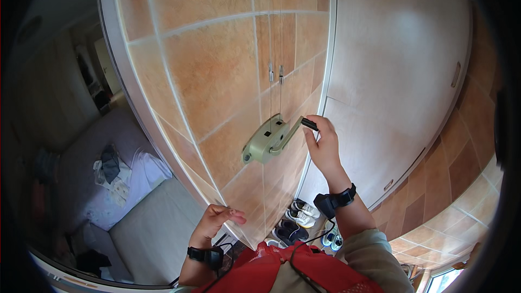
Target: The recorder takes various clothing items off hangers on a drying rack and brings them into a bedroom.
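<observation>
My right hand (323, 142) grips the black knob (310, 124) at the end of a hand crank. The crank's pale green arm (287, 136) slants down to a green winch box (266, 142) fixed on the tiled wall. Two thin steel cables (270, 101) rise from square black holes in the box, each with a small metal clamp (281, 74) on it. Low by the wall's left edge, my left hand (217, 219) hangs in the air, fingers bent and apart, touching nothing. Black bands are strapped around both wrists.
A pale cabinet door (390, 61) with recessed handles stands to the right. Several pairs of shoes (301, 215) rest on the floor below. Beyond the glass on the left, clothes (112, 171) lie on a bed (150, 219). A black cord (299, 252) crosses my red vest.
</observation>
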Motion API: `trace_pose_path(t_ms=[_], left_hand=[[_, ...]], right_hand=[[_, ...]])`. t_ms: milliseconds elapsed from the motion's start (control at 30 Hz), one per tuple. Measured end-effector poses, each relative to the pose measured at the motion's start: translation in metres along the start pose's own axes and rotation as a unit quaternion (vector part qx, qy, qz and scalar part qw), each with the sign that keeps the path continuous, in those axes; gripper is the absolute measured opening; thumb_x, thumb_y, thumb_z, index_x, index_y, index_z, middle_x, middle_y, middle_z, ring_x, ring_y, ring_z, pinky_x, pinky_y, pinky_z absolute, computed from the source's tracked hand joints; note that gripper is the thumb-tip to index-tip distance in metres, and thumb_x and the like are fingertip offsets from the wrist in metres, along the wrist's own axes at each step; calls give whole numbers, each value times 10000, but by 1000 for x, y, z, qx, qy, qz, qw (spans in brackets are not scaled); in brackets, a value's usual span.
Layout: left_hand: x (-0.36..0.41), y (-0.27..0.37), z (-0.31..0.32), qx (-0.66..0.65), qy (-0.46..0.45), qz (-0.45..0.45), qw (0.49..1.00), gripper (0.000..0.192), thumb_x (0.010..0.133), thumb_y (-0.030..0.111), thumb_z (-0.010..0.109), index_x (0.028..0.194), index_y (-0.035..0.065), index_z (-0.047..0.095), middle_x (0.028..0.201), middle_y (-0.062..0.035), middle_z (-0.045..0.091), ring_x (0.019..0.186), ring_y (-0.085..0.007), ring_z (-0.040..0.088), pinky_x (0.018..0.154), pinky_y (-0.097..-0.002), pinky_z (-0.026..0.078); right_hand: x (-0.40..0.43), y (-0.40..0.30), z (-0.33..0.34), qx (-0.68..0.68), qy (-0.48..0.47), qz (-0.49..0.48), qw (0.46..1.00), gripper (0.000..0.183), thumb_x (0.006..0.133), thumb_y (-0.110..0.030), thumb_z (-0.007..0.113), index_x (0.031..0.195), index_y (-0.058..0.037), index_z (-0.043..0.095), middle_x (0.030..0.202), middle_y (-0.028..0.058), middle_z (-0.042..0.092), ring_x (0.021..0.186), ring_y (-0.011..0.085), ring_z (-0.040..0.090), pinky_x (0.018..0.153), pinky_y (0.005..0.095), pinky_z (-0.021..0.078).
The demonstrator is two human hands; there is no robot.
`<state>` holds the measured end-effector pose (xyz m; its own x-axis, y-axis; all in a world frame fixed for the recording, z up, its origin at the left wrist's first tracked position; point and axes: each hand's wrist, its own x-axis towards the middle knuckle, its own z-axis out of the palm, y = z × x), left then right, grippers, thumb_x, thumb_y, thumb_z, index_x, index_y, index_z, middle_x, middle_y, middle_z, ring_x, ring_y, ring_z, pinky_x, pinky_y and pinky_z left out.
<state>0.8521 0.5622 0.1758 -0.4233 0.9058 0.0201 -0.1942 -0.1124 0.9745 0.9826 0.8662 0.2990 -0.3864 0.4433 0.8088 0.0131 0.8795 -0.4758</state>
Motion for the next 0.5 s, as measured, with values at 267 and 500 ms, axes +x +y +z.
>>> trace_pose_path(t_ms=[267, 500], left_hand=[[4, -2, 1, 13, 10, 11, 1000, 283, 899, 209, 613, 917, -59, 702, 811, -189, 700, 779, -288, 697, 790, -330, 518], [-1, -5, 7, 16, 25, 3, 1000, 297, 902, 226, 611, 925, -57, 700, 810, -193, 700, 773, -280, 697, 794, -334, 519]], right_hand=[[-14, -51, 5, -56, -74, -266, 960, 285, 642, 7, 676, 914, -77, 664, 1063, 64, 595, 1123, 263, 495, 919, 448, 350], [-9, -43, 7, -55, -63, -326, 942, 212, 691, -53, 642, 903, -58, 646, 982, 51, 611, 986, 236, 571, 904, 394, 376]])
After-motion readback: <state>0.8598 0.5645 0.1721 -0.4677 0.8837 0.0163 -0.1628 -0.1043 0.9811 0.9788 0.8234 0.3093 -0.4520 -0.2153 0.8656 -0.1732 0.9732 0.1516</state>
